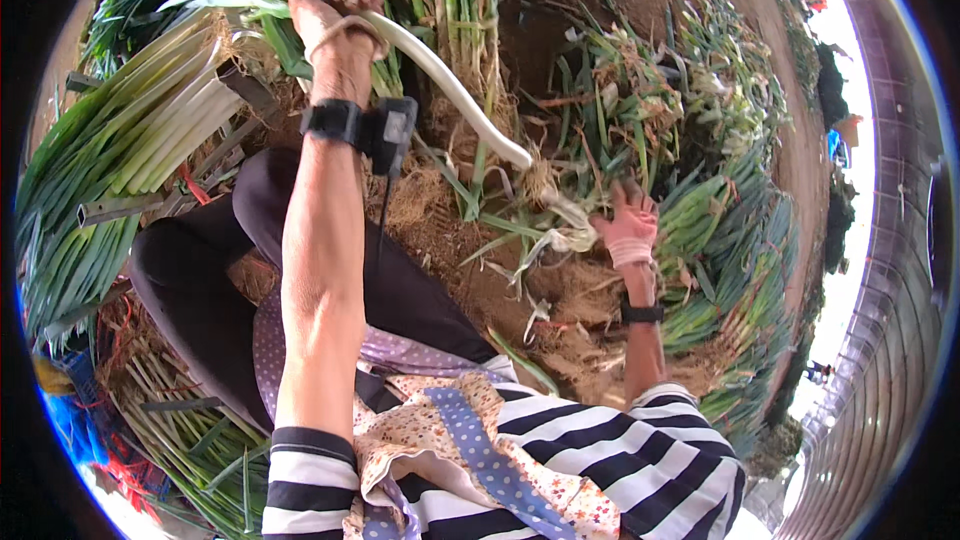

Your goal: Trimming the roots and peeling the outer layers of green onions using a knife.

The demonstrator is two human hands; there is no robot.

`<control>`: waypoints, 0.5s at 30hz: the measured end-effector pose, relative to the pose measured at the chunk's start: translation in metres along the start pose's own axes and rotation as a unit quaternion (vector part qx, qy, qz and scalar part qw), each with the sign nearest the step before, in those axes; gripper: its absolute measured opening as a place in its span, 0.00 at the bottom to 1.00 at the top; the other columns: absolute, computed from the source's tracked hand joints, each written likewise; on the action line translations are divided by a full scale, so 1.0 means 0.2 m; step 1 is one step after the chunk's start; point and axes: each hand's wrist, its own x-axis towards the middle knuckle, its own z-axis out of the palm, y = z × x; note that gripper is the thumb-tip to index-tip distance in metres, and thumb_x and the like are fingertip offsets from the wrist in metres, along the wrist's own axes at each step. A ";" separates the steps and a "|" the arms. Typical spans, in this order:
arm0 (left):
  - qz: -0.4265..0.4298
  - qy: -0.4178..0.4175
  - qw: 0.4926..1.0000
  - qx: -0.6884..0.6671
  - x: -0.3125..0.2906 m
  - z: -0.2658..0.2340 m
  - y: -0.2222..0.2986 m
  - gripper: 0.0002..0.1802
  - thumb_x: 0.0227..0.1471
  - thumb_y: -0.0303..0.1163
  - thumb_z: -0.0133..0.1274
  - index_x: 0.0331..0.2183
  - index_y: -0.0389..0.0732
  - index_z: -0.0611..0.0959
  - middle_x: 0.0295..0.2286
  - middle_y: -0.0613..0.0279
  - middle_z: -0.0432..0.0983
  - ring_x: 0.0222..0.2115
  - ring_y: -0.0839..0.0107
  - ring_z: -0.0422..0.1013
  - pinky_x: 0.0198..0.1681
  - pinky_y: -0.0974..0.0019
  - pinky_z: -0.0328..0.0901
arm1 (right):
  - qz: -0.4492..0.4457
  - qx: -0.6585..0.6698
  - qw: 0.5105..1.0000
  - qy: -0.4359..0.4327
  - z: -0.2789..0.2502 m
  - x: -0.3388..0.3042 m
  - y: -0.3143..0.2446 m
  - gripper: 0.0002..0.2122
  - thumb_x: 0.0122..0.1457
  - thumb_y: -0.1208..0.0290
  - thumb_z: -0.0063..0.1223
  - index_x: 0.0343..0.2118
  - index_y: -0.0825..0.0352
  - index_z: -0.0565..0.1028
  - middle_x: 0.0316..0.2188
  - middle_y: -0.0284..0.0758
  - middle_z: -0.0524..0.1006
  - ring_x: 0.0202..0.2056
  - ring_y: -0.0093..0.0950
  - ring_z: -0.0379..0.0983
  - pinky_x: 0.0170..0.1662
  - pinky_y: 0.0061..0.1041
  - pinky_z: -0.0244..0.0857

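My left hand (338, 12) is closed around a long green onion (450, 88) near its leafy end. The white stalk bows down to the right, and its root end (538, 176) hangs above the soil. Pale, loose outer skin (572, 232) trails from the root end to my right hand (630, 230). That hand wears a pinkish glove with bare-looking, dirty fingertips. Its thumb side is against the skin and its fingers are bent; part of the grip is hidden.
Trimmed green onions (170, 130) lie stacked at the left on a metal frame (120, 208). An upright bundle (465, 10) stands ahead. Leafy scraps (620, 90) heap up at the far right, with more green onions (730, 250) beside my right arm. My bent legs (200, 260) are at the left.
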 end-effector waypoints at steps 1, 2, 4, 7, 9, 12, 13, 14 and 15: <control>-0.018 0.005 1.000 0.006 -0.03 0.03 -0.01 0.22 0.55 0.49 0.36 0.20 0.43 0.68 0.07 0.72 0.55 0.08 0.76 0.54 0.12 0.71 0.52 | -0.038 0.030 0.992 0.117 -0.01 0.03 -0.02 0.24 0.50 0.70 0.53 0.52 0.56 0.63 0.47 0.43 0.67 0.46 0.38 0.65 0.48 0.33 0.62; -0.006 -0.008 1.000 -0.003 -0.03 0.05 -0.01 0.22 0.55 0.49 0.35 0.20 0.43 0.67 0.08 0.72 0.55 0.08 0.76 0.54 0.12 0.71 0.53 | -0.060 0.191 0.961 0.190 -0.07 0.07 -0.07 0.23 0.50 0.69 0.54 0.51 0.58 0.65 0.47 0.43 0.68 0.46 0.39 0.66 0.48 0.32 0.61; 0.028 -0.015 0.997 0.075 -0.06 0.02 0.00 0.23 0.56 0.49 0.35 0.19 0.42 0.67 0.08 0.70 0.56 0.09 0.75 0.55 0.14 0.69 0.56 | -0.099 0.449 0.852 0.252 -0.29 0.03 -0.27 0.22 0.49 0.66 0.56 0.49 0.61 0.67 0.45 0.41 0.70 0.45 0.38 0.67 0.48 0.32 0.62; -0.023 -0.015 0.997 0.068 -0.12 0.04 -0.07 0.22 0.54 0.51 0.38 0.25 0.41 0.69 0.10 0.68 0.59 0.10 0.72 0.57 0.16 0.67 0.61 | -0.266 0.350 0.839 0.319 -0.42 0.02 -0.53 0.29 0.45 0.56 0.59 0.49 0.65 0.66 0.42 0.44 0.70 0.41 0.37 0.68 0.38 0.34 0.68; -0.042 -0.043 0.992 0.108 -0.19 0.04 -0.13 0.20 0.53 0.50 0.42 0.30 0.41 0.70 0.11 0.67 0.61 0.13 0.72 0.60 0.19 0.66 0.64 | -0.296 0.226 0.876 0.307 -0.34 0.05 -0.62 0.31 0.44 0.52 0.59 0.49 0.64 0.65 0.41 0.44 0.71 0.38 0.37 0.70 0.32 0.33 0.70; -0.073 -0.083 0.990 0.091 -0.26 -0.01 -0.18 0.21 0.50 0.50 0.48 0.31 0.41 0.71 0.16 0.69 0.64 0.16 0.75 0.63 0.22 0.67 0.64 | -0.190 0.263 0.935 0.141 -0.16 0.02 -0.65 0.27 0.47 0.55 0.55 0.46 0.68 0.66 0.24 0.40 0.76 0.22 0.29 0.73 0.24 0.27 0.67; -0.095 -0.054 0.992 0.059 -0.27 0.01 -0.19 0.18 0.51 0.48 0.47 0.25 0.43 0.71 0.15 0.68 0.64 0.14 0.74 0.62 0.19 0.69 0.60 | -0.185 0.251 0.941 0.131 -0.17 -0.03 -0.62 0.24 0.48 0.60 0.56 0.45 0.69 0.66 0.23 0.40 0.76 0.21 0.28 0.73 0.22 0.25 0.66; -0.107 -0.065 0.992 0.025 -0.28 0.02 -0.17 0.17 0.51 0.48 0.47 0.27 0.43 0.71 0.16 0.68 0.64 0.14 0.74 0.62 0.18 0.70 0.60 | -0.173 0.333 0.922 0.101 -0.22 -0.11 -0.61 0.22 0.48 0.64 0.56 0.45 0.67 0.66 0.23 0.40 0.76 0.20 0.29 0.72 0.22 0.26 0.66; -0.129 -0.079 0.988 -0.013 -0.29 0.03 -0.17 0.17 0.51 0.48 0.47 0.29 0.43 0.71 0.16 0.68 0.65 0.14 0.74 0.62 0.18 0.70 0.60 | -0.155 0.373 0.911 0.081 -0.21 -0.17 -0.55 0.19 0.48 0.68 0.55 0.43 0.67 0.67 0.24 0.39 0.75 0.19 0.28 0.71 0.22 0.26 0.67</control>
